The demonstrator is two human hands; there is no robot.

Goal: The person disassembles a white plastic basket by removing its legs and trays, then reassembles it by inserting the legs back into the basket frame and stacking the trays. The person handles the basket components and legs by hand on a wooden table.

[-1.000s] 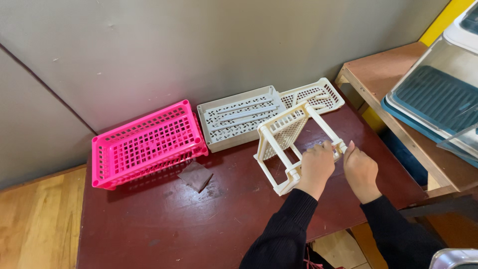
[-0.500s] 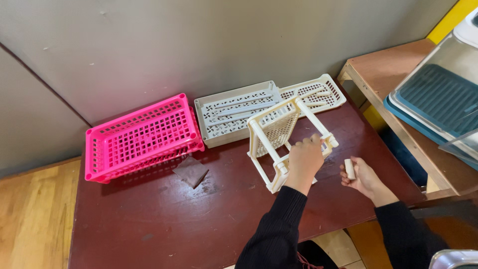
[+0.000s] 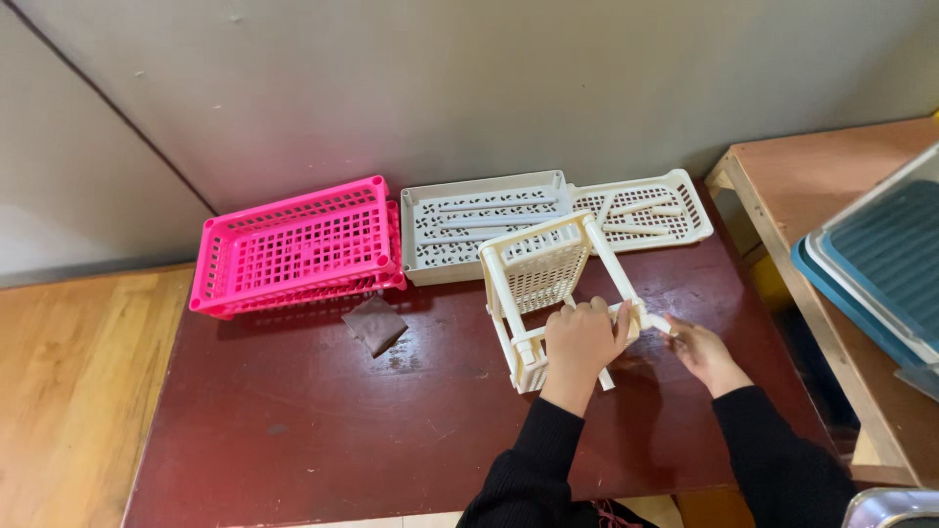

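left hand (image 3: 579, 340) clamped on cream rack (image 3: 548, 284) frame, right hand (image 3: 696, 347) pinching short peg (image 3: 657, 323) at its corner; light stiff plastic, prob brittle, grip posts not mesh

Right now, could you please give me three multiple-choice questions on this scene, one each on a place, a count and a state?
1. Where is the pink basket?
A. left end of the table, by the wall
B. on the floor
C. on the side shelf

2. How many flat trays lie beside it along the wall?
A. none
B. two
C. five

3. How is the cream rack?
A. lying loose, untouched
B. held by the left hand
C. inside the pink basket

Answers: 1 A, it sits at the back left. 2 B, a grey tray and a cream tray. 3 B, the left hand grips its lower bar, and the right hand is at its corner.
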